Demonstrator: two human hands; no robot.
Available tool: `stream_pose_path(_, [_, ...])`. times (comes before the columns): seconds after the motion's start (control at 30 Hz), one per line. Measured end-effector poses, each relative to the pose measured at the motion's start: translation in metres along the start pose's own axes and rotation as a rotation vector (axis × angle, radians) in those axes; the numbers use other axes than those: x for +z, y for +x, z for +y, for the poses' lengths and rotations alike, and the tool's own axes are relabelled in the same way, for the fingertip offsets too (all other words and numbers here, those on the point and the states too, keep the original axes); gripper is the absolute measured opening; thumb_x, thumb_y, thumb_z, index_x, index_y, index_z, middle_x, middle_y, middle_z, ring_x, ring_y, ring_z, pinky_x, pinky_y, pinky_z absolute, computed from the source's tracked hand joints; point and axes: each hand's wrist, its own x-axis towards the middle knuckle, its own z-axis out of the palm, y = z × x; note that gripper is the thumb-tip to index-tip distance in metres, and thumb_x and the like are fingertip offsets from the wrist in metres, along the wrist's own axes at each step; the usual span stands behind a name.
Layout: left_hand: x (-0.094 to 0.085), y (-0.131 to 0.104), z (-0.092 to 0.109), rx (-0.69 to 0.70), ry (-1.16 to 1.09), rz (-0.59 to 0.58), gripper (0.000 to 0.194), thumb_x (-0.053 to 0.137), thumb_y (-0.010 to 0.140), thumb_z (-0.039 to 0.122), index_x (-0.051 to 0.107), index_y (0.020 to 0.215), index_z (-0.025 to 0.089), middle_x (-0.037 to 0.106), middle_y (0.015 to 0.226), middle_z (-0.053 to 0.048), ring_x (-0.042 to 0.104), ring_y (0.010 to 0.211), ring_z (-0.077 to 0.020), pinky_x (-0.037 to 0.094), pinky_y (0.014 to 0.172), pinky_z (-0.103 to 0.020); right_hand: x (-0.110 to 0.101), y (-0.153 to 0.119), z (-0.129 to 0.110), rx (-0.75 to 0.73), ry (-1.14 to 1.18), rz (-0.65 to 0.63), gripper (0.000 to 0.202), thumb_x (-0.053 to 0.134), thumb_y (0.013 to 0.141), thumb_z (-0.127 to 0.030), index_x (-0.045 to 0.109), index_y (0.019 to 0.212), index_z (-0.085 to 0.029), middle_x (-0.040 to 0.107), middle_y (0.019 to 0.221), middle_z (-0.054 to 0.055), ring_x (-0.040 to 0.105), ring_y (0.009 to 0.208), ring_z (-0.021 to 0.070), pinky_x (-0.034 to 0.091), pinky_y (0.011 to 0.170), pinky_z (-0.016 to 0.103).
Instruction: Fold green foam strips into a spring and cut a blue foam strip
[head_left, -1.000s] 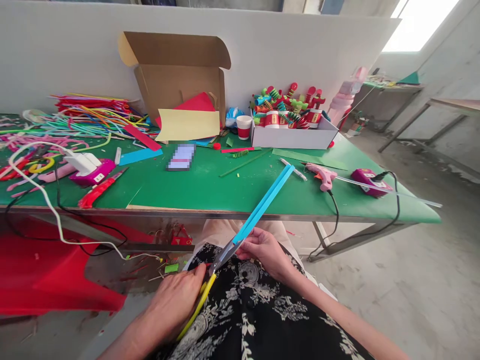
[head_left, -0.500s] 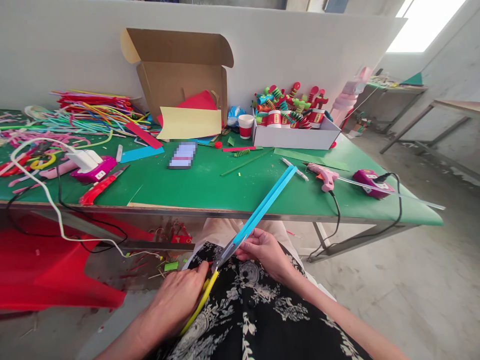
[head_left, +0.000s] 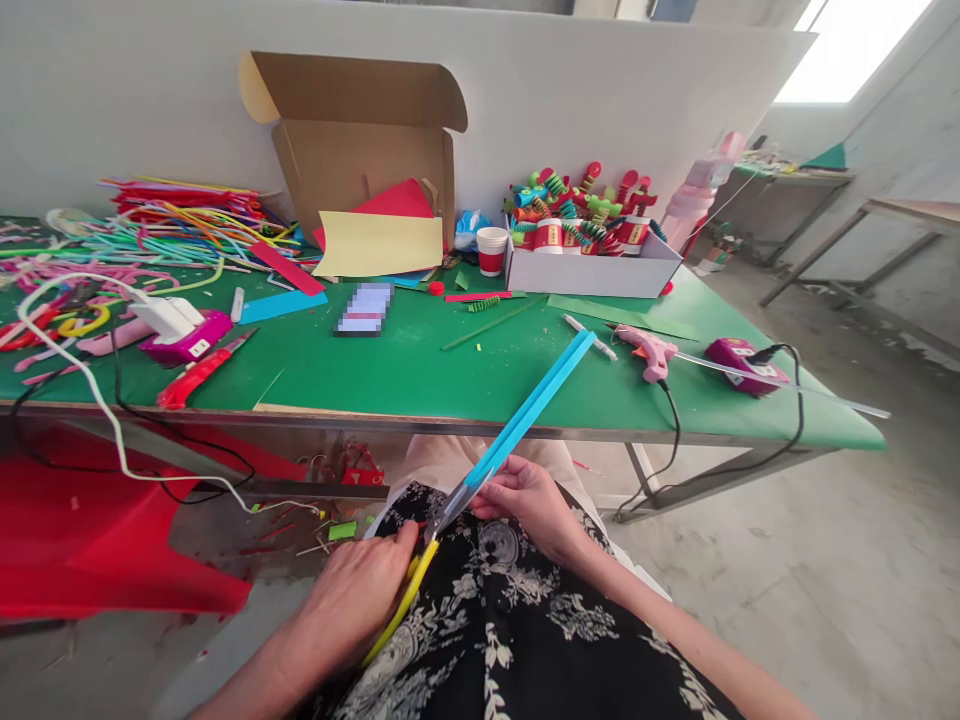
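My left hand (head_left: 360,585) is closed around the handles of scissors with yellow grips (head_left: 405,600), held low in front of a black floral top. Their metal blades reach up and right onto the near end of a long blue paper strip (head_left: 529,408). A lengthwise line runs along the strip, and its far end hangs over the green table. My right hand (head_left: 534,508) pinches the strip's near end beside the blades; the fingertips are partly hidden behind it.
On the green table (head_left: 420,375) are a phone (head_left: 365,308), red-handled pliers (head_left: 202,372), a pink glue gun (head_left: 649,350), a white pen (head_left: 590,337) and a paper cup (head_left: 492,250). Behind stand a white box (head_left: 592,275) of colourful figures and an open cardboard box (head_left: 360,140). Pipe cleaners (head_left: 187,230) lie left.
Both hands, the scissors and the blue strip keep almost the same position. Only a very slight shift of the whole view shows.
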Motion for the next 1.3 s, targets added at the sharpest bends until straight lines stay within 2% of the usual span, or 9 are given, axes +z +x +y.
stream_pose_path(0.3, [-0.0024, -0.0022, 0.0011, 0.001, 0.016, -0.018, 0.04, 0.028, 0.09, 0.016, 0.051, 0.122, 0.015, 0.072, 0.098, -0.017, 0.069, 0.097, -0.0317, 0.05, 0.081, -0.044, 0.0, 0.0002, -0.0008, 0.003, -0.001, 0.006, 0.047, 0.087, 0.052, -0.046, 0.06, 0.078, -0.017, 0.068, 0.065, -0.001, 0.069, 0.064, 0.0154, 0.058, 0.067, 0.029])
stream_pose_path(0.57, [-0.0008, -0.0023, -0.0005, 0.013, -0.016, 0.013, 0.038, 0.026, 0.091, 0.018, 0.052, 0.119, 0.014, 0.072, 0.095, -0.018, 0.069, 0.093, -0.0324, 0.05, 0.078, -0.044, 0.001, -0.0002, -0.0012, -0.008, 0.004, 0.015, 0.047, 0.087, 0.052, -0.046, 0.06, 0.078, -0.017, 0.068, 0.064, -0.002, 0.069, 0.065, 0.0161, 0.058, 0.067, 0.029])
stream_pose_path(1.3, [-0.0032, -0.0028, 0.0007, 0.01, -0.013, -0.013, 0.039, 0.028, 0.09, 0.018, 0.051, 0.121, 0.014, 0.071, 0.099, -0.019, 0.068, 0.096, -0.0317, 0.049, 0.08, -0.043, 0.0018, -0.0001, -0.0011, -0.004, 0.024, 0.016, 0.047, 0.088, 0.05, -0.045, 0.061, 0.076, -0.017, 0.069, 0.065, 0.0, 0.069, 0.063, 0.0158, 0.059, 0.066, 0.029])
